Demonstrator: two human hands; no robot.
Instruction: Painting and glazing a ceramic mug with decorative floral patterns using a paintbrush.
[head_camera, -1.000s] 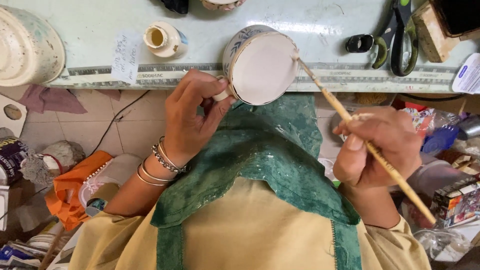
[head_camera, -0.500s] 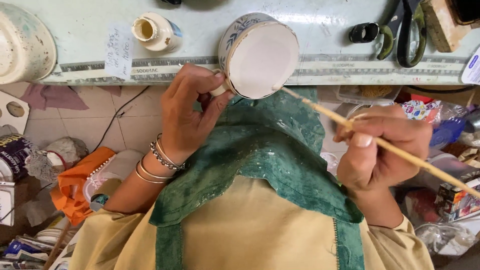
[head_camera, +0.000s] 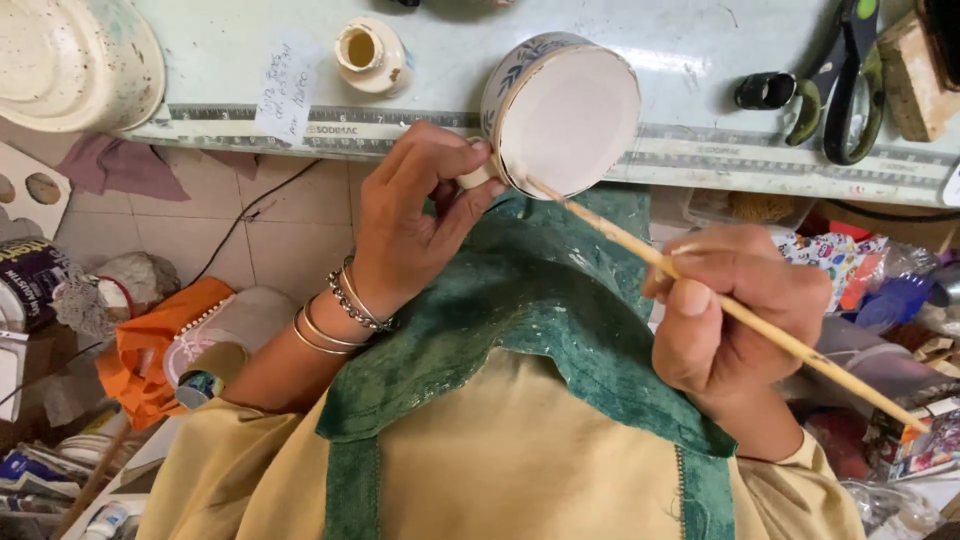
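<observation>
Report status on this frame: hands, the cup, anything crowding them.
Left hand grips cup by its handle, base tilted toward camera. Right hand holds brush, tip at base rim. Green cloth below; nothing obstructing.

white cup (head_camera: 560, 110) blue leaf pattern, green cloth (head_camera: 560, 310)

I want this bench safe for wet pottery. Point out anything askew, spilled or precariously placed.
Nothing is spilled or broken. The left hand holds the cup tipped on its side at the table edge while the right hand puts the brush to its rim. A paper note lies at the edge. The floor below is cluttered.
</observation>
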